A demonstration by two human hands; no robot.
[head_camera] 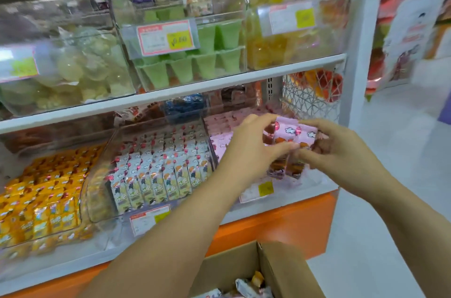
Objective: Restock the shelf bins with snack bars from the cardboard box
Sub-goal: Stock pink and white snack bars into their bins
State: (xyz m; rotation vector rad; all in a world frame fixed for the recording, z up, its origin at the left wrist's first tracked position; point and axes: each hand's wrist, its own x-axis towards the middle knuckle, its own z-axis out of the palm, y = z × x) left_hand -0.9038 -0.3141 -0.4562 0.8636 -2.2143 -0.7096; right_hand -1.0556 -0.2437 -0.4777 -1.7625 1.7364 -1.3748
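Observation:
My left hand (pixel 251 148) and my right hand (pixel 334 148) together grip a small bunch of pink-wrapped snack bars (pixel 291 135), held upright over the clear right-hand bin (pixel 317 181) on the lower shelf. That bin holds more pink bars (pixel 220 141) at its back left. The open cardboard box (pixel 288 271) sits at the bottom of the view, below my arms, with a few loose wrapped bars (pixel 249 286) showing inside.
The middle bin holds rows of white-and-green bars (pixel 158 173); the left bin holds yellow bars (pixel 41 202). The upper shelf (pixel 185 89) carries clear bins of green cups, pale sweets and orange jelly. An orange base panel (pixel 280 224) runs under the shelf. White floor lies to the right.

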